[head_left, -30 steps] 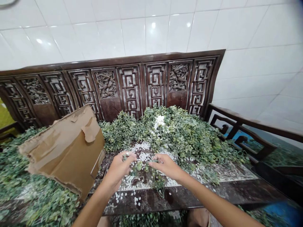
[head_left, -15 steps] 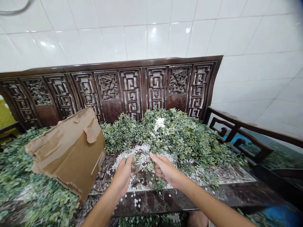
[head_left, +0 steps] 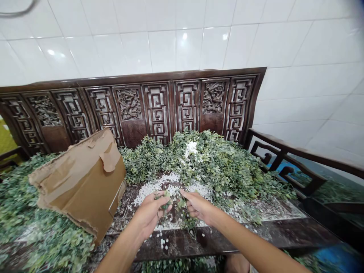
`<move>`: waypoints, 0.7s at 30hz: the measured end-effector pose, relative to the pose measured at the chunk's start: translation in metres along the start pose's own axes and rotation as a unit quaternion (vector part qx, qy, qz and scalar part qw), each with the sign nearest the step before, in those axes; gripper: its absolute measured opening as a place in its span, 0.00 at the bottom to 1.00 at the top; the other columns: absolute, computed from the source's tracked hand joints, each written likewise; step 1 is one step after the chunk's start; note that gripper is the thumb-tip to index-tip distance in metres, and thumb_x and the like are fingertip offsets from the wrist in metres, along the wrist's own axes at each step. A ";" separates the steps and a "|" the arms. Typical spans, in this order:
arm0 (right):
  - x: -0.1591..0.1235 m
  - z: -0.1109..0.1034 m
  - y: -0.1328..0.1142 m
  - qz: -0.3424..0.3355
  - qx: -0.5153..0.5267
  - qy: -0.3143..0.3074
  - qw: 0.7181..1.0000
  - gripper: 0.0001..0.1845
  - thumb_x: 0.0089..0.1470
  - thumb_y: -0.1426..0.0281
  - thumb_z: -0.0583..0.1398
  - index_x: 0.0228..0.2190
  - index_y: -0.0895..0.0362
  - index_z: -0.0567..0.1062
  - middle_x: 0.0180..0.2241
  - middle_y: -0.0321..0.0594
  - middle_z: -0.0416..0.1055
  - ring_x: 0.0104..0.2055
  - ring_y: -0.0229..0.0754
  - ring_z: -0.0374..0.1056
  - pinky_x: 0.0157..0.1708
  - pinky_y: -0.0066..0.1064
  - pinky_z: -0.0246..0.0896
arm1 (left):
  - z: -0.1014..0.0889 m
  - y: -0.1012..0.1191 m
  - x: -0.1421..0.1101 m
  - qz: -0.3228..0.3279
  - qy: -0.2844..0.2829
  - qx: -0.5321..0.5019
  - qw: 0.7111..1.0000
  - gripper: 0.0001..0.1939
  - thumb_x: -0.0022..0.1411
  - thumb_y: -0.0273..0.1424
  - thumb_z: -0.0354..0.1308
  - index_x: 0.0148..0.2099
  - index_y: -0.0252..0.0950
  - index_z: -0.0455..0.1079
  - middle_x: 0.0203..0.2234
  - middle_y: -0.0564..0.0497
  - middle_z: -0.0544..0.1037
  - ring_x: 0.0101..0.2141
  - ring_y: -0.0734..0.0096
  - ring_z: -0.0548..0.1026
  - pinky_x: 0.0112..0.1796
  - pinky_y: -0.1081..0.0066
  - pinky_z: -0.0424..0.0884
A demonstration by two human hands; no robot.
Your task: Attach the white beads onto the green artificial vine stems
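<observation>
My left hand (head_left: 149,214) and my right hand (head_left: 199,207) meet low in the middle of the view, their fingers curled around a tangled sprig of small-leaved artificial greenery (head_left: 167,204). The sprig's stems trail down between my hands toward the seat. Tiny white beads (head_left: 167,185) lie scattered just beyond my fingers and around them on the dark wooden bench seat (head_left: 182,240). A large heap of the same green foliage (head_left: 210,167) rises directly behind my hands.
A torn cardboard sheet (head_left: 85,185) leans at the left, beside more foliage (head_left: 54,239). Behind stands the carved dark wooden bench back (head_left: 156,106), with white wall tiles (head_left: 182,45) above. A wooden armrest (head_left: 287,159) runs along the right.
My hands have drawn closer together around the sprig, and my left hand has turned its fingers inward. The view has barely shifted since the last moment.
</observation>
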State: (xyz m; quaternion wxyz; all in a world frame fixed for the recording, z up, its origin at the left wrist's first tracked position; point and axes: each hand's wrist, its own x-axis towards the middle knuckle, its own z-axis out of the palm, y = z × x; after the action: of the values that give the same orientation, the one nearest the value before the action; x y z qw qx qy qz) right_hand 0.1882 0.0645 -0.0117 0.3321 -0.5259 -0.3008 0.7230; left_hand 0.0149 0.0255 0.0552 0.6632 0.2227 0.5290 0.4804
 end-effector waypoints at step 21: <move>-0.045 0.015 -0.033 -0.149 0.041 -0.131 0.979 0.18 0.45 0.58 0.69 0.28 0.61 0.78 0.19 0.29 0.56 0.20 0.28 0.49 0.17 0.21 0.39 | -0.003 -0.004 -0.004 0.184 -0.030 0.181 0.966 0.16 0.45 0.41 0.68 0.33 0.35 0.75 0.33 0.47 0.78 0.39 0.60 0.72 0.44 0.65 0.62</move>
State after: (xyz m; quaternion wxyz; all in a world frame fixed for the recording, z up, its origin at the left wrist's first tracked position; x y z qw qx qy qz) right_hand 0.1897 0.0468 0.0430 0.4153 -0.3620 -0.3866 0.7396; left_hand 0.0138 0.0198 0.0527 0.5274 0.4467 0.5373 0.4833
